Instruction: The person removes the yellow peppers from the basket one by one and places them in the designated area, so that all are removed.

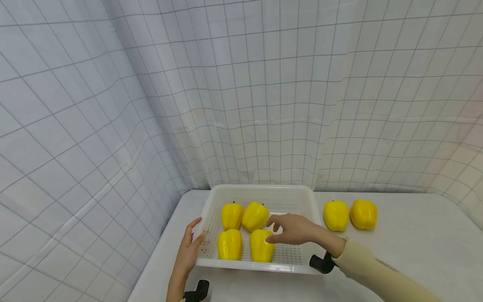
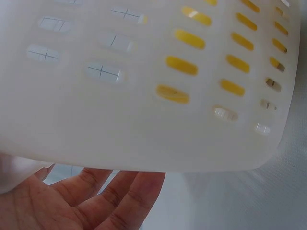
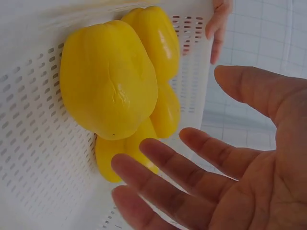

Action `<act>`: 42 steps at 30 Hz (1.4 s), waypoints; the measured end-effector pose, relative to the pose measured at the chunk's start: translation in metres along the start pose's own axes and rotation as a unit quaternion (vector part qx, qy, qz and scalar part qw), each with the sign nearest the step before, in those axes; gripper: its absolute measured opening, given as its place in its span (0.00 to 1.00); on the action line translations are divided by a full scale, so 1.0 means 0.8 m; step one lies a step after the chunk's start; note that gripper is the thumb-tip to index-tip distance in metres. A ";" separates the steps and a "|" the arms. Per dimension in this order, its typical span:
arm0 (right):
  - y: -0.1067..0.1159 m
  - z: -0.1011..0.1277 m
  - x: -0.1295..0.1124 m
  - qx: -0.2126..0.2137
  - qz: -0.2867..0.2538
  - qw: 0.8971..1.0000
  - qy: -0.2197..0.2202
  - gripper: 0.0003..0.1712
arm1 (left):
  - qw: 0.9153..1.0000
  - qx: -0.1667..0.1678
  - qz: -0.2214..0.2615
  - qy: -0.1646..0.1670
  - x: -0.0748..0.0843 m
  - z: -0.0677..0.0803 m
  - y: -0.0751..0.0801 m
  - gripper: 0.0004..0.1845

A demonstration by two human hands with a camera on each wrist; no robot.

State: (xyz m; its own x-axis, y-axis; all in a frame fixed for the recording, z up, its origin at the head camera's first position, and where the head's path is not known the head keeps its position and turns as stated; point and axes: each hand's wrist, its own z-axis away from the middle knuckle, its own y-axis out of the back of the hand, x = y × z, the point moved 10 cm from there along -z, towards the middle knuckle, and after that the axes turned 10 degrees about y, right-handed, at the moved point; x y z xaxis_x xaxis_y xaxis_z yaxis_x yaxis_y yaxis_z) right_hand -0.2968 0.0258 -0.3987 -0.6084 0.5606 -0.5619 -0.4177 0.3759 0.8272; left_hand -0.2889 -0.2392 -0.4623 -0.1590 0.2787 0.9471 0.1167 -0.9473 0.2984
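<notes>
A white perforated basket [image 1: 260, 195] sits on the table [image 1: 415, 251] against the gridded curtain, holding four yellow peppers in two rows — the near right pepper [image 1: 261, 246] lies just under the right hand [image 1: 292, 228]. That hand hovers over the basket with its fingers straight and loosely spread, closed on nothing, its fingertips [image 3: 144, 165] just beside the pepper. The left hand [image 1: 188, 247] rests against the basket's left wall, thumb over the rim and fingers extended along the outside — two more peppers [image 1: 350, 214] stand on the table to the right of the basket.
</notes>
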 end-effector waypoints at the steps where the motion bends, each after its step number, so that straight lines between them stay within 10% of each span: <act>1: -0.003 -0.003 0.001 -0.010 0.002 1.000 -0.007 0.24 | 1.000 0.000 -0.001 0.000 0.000 0.000 0.000 0.26; 30: -0.053 -0.040 0.029 -0.100 0.024 0.979 -0.177 0.39 | 1.000 0.001 0.000 0.001 0.000 0.001 0.001 0.26; 42: -0.061 -0.052 0.030 -0.104 0.044 0.978 -0.176 0.36 | 1.000 0.002 0.002 -0.001 0.000 0.000 -0.001 0.26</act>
State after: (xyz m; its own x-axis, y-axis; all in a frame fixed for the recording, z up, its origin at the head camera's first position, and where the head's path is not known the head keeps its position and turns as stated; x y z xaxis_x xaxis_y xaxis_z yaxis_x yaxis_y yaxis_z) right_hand -0.3188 -0.0096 -0.4532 -0.3934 0.8169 -0.4219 -0.5246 0.1774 0.8327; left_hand -0.2889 -0.2387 -0.4628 -0.1572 0.2758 0.9483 0.1212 -0.9476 0.2957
